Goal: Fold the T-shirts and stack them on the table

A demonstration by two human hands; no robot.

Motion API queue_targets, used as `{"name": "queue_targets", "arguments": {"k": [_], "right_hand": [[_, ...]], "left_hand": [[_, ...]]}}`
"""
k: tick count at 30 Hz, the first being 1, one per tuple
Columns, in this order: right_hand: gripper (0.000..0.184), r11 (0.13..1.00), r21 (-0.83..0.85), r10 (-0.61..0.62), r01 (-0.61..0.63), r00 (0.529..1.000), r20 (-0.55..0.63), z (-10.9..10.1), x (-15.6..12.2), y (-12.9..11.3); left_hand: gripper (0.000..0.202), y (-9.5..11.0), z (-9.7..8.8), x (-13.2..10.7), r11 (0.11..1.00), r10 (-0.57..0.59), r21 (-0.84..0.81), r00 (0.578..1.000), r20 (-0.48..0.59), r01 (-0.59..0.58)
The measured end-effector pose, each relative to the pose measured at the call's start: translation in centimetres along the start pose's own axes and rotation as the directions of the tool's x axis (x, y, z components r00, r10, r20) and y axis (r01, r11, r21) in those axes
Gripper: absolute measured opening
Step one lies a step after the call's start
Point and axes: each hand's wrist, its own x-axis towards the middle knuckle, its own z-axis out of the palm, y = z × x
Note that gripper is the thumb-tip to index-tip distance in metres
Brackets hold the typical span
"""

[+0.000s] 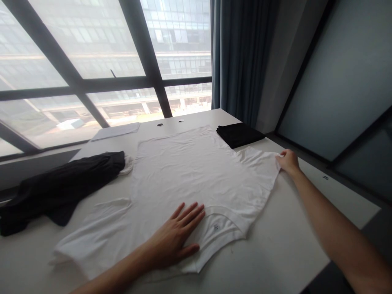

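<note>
From my remote post, I see the white T-shirt (183, 163) spread across centre frame, its neck label (216, 227) too small to read. At lower centre my left hand (177, 234) lies flat, gripping nothing, hiding cloth beside the collar (225, 241); at mid-right my right hand (288, 162) pinches the sleeve (260, 160). The left edge crops a black garment (76, 175).

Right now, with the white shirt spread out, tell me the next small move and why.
Probably ease the sleeve gently outward with the right hand: it pinches the sleeve's end, and creases show along it. The left hand lies flat near the collar, so it could steady the shirt.
</note>
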Motion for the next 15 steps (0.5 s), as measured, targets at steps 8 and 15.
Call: {"name": "queue_targets", "arguments": {"k": [8,15], "right_hand": [[0.021,0.917,0.197,-0.281,0.347,0.912,-0.298,-3.8,-3.4,-5.7],[0.014,0.748,0.268,-0.552,0.607,0.793,-0.257,-5.9,-8.8,-10.5]], "left_hand": [[0.08,0.1,-0.2,0.1,1.0,-0.003,-0.017,1.0,-0.001,0.003],[0.081,0.2,-0.3,0.0,1.0,-0.008,-0.023,1.0,-0.01,0.008]]}}
